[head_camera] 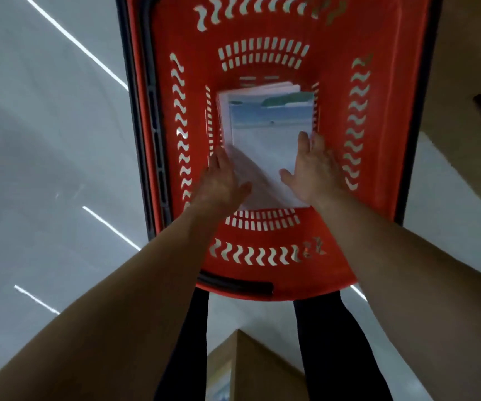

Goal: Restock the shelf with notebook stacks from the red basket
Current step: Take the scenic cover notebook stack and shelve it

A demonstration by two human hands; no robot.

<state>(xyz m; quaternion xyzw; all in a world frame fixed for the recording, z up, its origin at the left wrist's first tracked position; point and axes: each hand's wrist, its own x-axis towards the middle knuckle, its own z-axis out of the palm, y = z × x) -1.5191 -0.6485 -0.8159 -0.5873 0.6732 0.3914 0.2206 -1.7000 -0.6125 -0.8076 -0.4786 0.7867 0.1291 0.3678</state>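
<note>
Down in the red basket, both blurred hands flank the notebook stack.

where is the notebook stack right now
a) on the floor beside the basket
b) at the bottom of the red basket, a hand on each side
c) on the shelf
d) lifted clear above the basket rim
b: the notebook stack lies at the bottom of the red basket, with the left hand at its left edge and the right hand at its right.
</note>
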